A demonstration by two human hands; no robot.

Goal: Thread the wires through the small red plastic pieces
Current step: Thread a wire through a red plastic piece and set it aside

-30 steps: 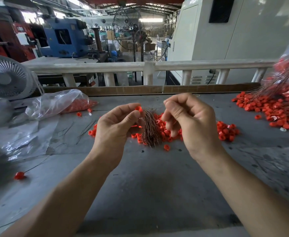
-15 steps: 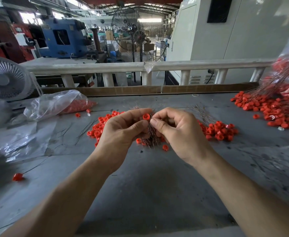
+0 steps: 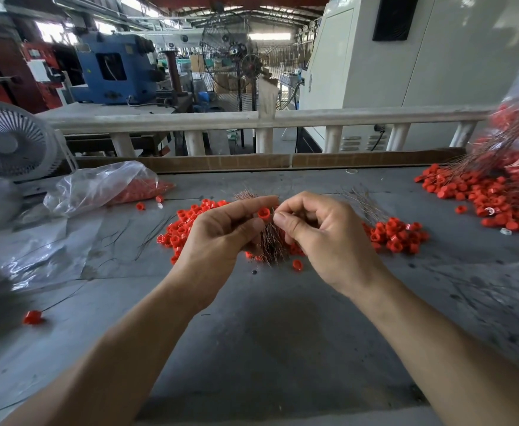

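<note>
Two hands have drawn together above the near red pile: the left hand [image 3: 221,235] now pinches one red piece [image 3: 263,213] and grips the wire bundle [image 3: 272,244], while the right hand [image 3: 322,238], fingertips pressed together, seemingly feeds a wire in.

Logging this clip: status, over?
Left hand pinches red piece and wire bundle. Right hand pinching at the piece. Nothing in the way.

Operator body: two bare forearms and hands

Your left hand [image 3: 221,238] and right hand [image 3: 325,241] are ungloved; both forearms show uncovered to the frame's edge.
</note>
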